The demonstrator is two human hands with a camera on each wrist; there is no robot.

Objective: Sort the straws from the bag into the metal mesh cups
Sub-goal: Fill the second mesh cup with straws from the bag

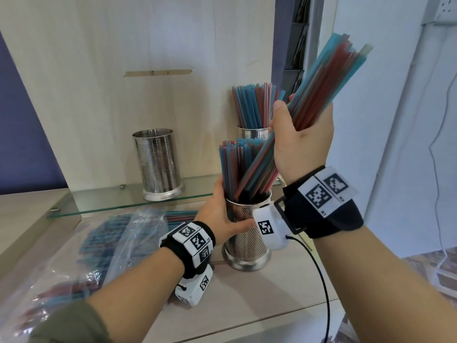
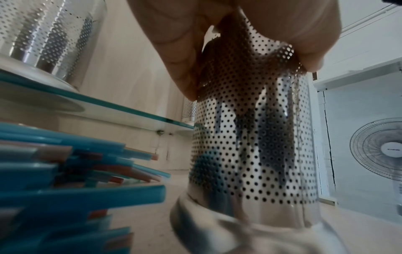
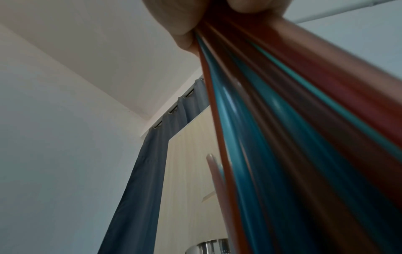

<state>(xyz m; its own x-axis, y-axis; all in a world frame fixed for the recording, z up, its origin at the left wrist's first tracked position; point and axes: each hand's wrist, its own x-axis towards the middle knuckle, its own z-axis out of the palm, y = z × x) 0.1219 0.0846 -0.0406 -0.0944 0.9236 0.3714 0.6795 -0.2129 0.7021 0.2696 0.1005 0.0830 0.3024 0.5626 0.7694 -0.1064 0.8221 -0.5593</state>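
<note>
My left hand point(image 1: 222, 214) grips a perforated metal cup point(image 1: 244, 241) standing on the wooden counter; in the left wrist view its fingers point(image 2: 174, 51) wrap the cup point(image 2: 256, 137). Blue and red straws point(image 1: 237, 167) stand in that cup. My right hand point(image 1: 299, 139) holds a tilted bundle of blue and red straws point(image 1: 329, 78), its lower ends inside the cup's mouth. The right wrist view shows this bundle point(image 3: 282, 137) close up below the fingers point(image 3: 180, 20). A clear plastic bag point(image 1: 94, 251) with more straws lies at the left.
An empty mesh cup point(image 1: 158, 164) stands on a glass shelf point(image 1: 99, 201). Another cup point(image 1: 254, 133) full of straws stands behind the held one. A wooden back panel point(image 1: 148, 45) rises behind. A black cable point(image 1: 319, 273) runs from my right wrist. A fan point(image 2: 378, 147) stands at the right.
</note>
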